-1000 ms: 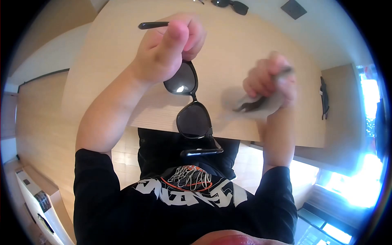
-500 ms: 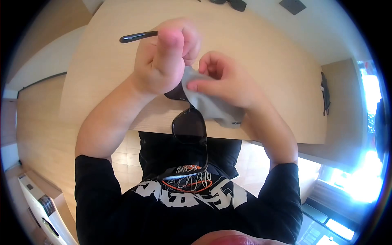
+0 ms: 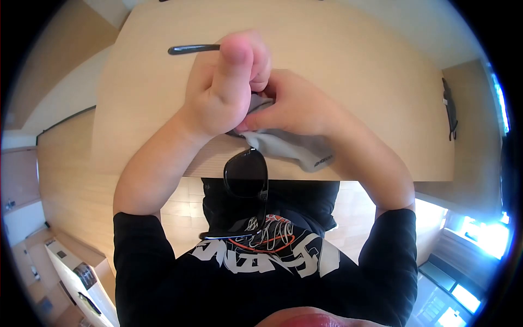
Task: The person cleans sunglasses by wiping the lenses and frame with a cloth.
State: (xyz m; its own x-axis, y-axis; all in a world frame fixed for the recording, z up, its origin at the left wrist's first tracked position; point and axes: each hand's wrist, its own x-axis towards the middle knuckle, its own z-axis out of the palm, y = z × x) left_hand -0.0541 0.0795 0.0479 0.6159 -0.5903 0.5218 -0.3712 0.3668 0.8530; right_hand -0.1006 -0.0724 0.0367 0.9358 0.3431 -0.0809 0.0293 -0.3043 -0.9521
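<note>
Dark sunglasses [image 3: 245, 173] hang upright over the table's near edge, one lens in plain sight and one temple low in front of my shirt. My left hand [image 3: 229, 82] is closed on their upper end, and the other temple sticks out to its left. A grey cloth [image 3: 291, 148] with small dark lettering is pinched in my right hand [image 3: 297, 103]. That hand presses the cloth round the upper lens, which the cloth and fingers mostly hide. The two hands touch or nearly touch.
The light wooden table [image 3: 359, 76] spans the view under my hands. A dark item [image 3: 449, 109] hangs on the panel at its right side. At the lower left stands a white and brown box-like object [image 3: 81, 278]. Small dark pieces show at the top edge.
My right hand came in from the right with the cloth and now holds it against the upper lens. The sunglasses have tilted slightly. The view has shifted, so the glasses at the table's far side are nearly out of frame.
</note>
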